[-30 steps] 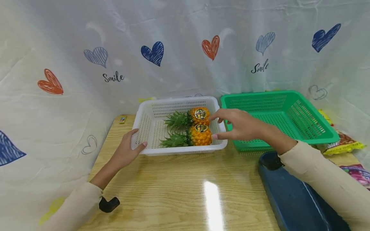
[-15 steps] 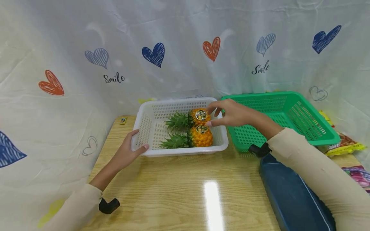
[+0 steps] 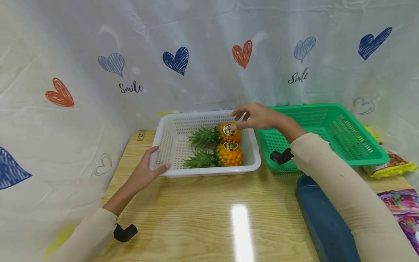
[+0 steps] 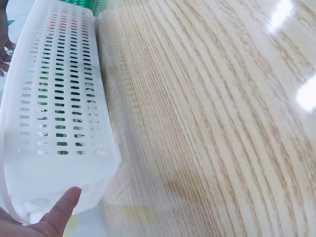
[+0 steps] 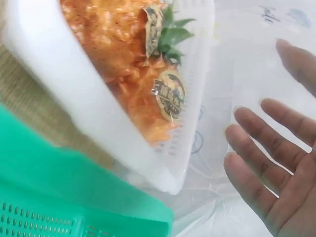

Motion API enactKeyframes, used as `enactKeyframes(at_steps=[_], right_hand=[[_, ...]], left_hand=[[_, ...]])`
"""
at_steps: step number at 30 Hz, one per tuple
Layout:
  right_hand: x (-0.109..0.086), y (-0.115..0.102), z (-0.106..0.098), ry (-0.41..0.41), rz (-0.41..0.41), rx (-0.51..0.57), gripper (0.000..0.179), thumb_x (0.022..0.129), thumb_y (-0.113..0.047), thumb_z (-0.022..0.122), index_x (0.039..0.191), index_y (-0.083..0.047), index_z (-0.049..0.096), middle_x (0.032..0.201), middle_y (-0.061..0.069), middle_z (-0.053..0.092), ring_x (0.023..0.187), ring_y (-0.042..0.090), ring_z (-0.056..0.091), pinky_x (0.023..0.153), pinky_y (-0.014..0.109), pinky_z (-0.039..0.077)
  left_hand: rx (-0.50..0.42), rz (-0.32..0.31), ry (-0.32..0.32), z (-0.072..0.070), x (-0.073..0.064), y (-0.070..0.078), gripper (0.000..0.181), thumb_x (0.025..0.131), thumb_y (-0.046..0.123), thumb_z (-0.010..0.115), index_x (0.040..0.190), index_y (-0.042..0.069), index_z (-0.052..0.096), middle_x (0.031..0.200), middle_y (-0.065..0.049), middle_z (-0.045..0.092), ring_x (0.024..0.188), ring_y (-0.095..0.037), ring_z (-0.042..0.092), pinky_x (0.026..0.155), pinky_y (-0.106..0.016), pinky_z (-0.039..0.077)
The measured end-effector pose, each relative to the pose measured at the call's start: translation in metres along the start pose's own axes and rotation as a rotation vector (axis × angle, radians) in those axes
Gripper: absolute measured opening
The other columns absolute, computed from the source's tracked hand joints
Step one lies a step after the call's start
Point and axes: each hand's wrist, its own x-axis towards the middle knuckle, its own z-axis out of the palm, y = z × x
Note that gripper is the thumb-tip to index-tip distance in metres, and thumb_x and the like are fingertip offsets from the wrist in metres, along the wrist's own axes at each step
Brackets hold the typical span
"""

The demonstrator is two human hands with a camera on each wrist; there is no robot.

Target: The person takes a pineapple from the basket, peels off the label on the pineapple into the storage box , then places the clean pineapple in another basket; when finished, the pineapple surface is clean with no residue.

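Note:
Two small pineapples lie side by side in a white perforated basket [image 3: 204,170], leaves pointing left. The rear pineapple [image 3: 233,137] and the front pineapple [image 3: 230,158] each carry a round dark label. My left hand [image 3: 145,171] rests against the basket's front left corner, fingers by the left wall. In the left wrist view its extended thumb lies by the outer wall. Over the basket's back right part hovers my right hand [image 3: 258,117], near the rear pineapple. The right wrist view shows its fingers spread apart, with nothing in them.
A green basket [image 3: 353,160] stands right of the white one. In front of it lies a dark blue tray [image 3: 322,218], partly under the right sleeve. Snack bags [image 3: 392,165] and purple packets [image 3: 399,202] lie far right. A small yellow packet [image 3: 141,135] lies back left.
My right hand has moved back and left, from the right side of the pineapples to above the rear one's back edge. The left hand stays at the corner. The pineapples have not visibly moved.

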Motion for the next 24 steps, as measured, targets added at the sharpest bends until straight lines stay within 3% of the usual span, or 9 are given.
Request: enactKeyframes(at_steps=[8, 24], right_hand=[[0.022, 0.005, 0.001, 0.005, 0.044, -0.01, 0.058, 0.094, -0.035, 0.072, 0.142, -0.01, 0.054, 0.138, 0.017, 0.059, 0.125, 0.034, 0.058, 0.1, 0.052, 0.049], [0.052, 0.022, 0.021, -0.078, 0.058, -0.109, 0.058, 0.095, -0.038, 0.069, 0.141, -0.004, 0.057, 0.148, 0.019, 0.051, 0.131, 0.042, 0.051, 0.104, 0.055, 0.046]], left_hand=[[-0.006, 0.009, 0.008, 0.001, 0.001, -0.002, 0.092, 0.096, 0.045, 0.066, 0.161, 0.012, 0.01, 0.153, -0.027, 0.034, 0.132, -0.045, 0.049, 0.1, -0.058, 0.047], [-0.012, 0.012, 0.002, 0.001, 0.003, -0.004, 0.092, 0.096, 0.044, 0.066, 0.161, 0.013, 0.009, 0.152, -0.027, 0.035, 0.133, -0.043, 0.048, 0.101, -0.056, 0.046]])
